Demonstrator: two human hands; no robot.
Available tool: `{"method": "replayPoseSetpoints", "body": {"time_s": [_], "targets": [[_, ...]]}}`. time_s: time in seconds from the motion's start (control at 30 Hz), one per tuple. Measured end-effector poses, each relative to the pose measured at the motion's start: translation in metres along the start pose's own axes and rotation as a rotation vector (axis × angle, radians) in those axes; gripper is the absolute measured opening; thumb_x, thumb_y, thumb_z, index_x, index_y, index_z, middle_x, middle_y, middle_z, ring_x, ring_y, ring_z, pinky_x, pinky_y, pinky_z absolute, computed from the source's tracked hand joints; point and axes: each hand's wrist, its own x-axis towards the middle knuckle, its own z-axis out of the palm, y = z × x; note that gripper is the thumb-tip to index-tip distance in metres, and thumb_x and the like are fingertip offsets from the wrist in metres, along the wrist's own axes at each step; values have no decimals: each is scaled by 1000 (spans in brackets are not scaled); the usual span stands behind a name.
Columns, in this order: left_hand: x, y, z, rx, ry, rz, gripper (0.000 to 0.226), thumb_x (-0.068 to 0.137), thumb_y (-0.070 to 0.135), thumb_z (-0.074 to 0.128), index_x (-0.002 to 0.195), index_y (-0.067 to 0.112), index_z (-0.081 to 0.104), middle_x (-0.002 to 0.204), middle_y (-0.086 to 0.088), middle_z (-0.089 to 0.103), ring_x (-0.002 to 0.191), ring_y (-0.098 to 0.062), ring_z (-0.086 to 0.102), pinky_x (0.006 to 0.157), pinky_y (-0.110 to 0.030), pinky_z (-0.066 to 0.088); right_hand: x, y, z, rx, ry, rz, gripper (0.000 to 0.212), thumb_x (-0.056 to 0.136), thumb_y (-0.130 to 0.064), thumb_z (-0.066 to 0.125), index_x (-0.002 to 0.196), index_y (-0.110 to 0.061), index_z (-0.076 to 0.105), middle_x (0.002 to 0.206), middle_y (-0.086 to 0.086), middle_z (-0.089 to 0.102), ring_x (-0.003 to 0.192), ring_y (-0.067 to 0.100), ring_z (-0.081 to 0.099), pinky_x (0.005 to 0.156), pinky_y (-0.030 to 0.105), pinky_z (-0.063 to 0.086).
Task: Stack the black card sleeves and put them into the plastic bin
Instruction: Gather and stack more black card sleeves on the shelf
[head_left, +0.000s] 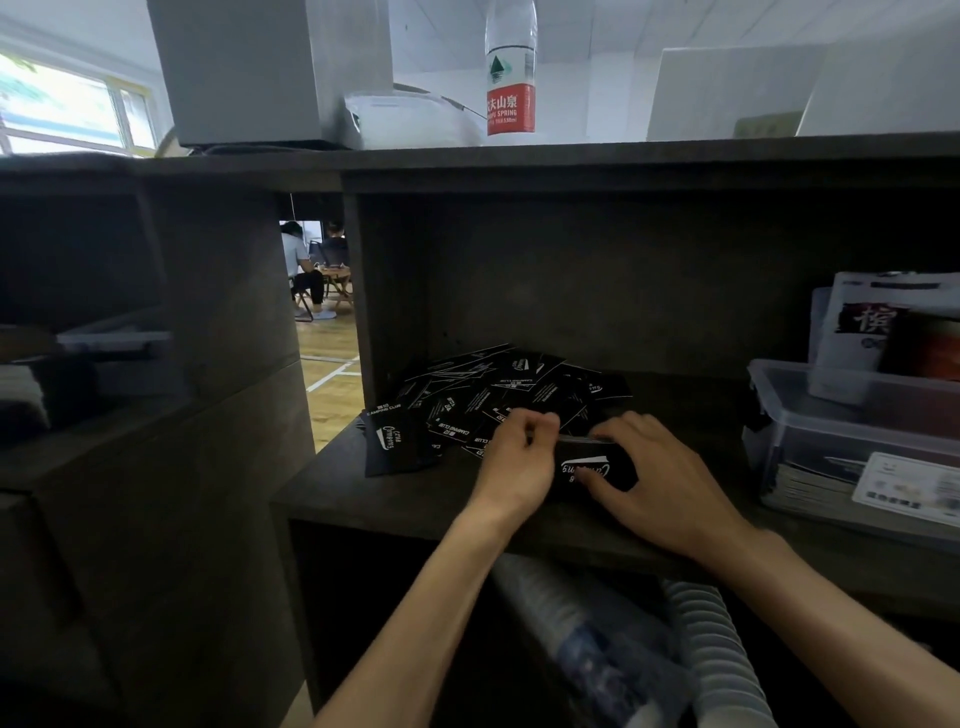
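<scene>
Head view: your two hands work on the shelf (415, 499) inside a dark wooden unit. Your left hand (514, 457) has its fingers curled and pinches the edge of a small stack of sleeves (592, 470). Your right hand (660, 478) lies spread over that stack, fingers fairly straight, thumb pressing its near edge, squaring it up.

Just behind the stack, the black card sleeves (498, 395) lie in a loose scattered heap, overlapping at all angles. One sleeve (387, 441) sits apart at the left end of the heap.

The plastic bin (810, 415) stands right of the stack, near but not touching. It is clear, with its lid off or out of sight, I cannot tell which. It holds papers and packets, and no black sleeves that I can make out.

Progress, judged: early. A few sleeves are gathered, most are loose, nothing is binned yet.

Writing: sleeves read "CAMPING CLUB" plus a script "Camping" logo. The water bottle (510, 73) on top of the unit reads "SPRING" with Chinese characters on a red label.
</scene>
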Motion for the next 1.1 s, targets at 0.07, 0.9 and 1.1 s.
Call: {"method": "replayPoseSetpoints", "body": {"time_s": [0.07,0.9,1.1], "targets": [[-2,1,4,14,21,27,19,102,26,44,110,20,61,102,9,59,95,-5,56,77,-15,40,1,-1,-1,-24,-9,1,33,80,-58,54,106,-37,51,99,-20,48,95,2,47,70,28,47],[-13,-30,-97,454,572,93,8,96,16,58,103,19,56,86,3,58,80,-19,55,66,-26,37,-3,-6,1,-42,14,48,37,81,-62,51,105,-34,52,98,-18,55,96,6,47,71,30,45],[-7,-15,-72,249,72,221,27,96,8,44,94,34,51,84,11,61,78,6,57,60,-6,40,-3,-2,4,9,29,104,57,77,-66,55,124,-38,42,105,-17,46,100,4,50,74,26,44]]}}
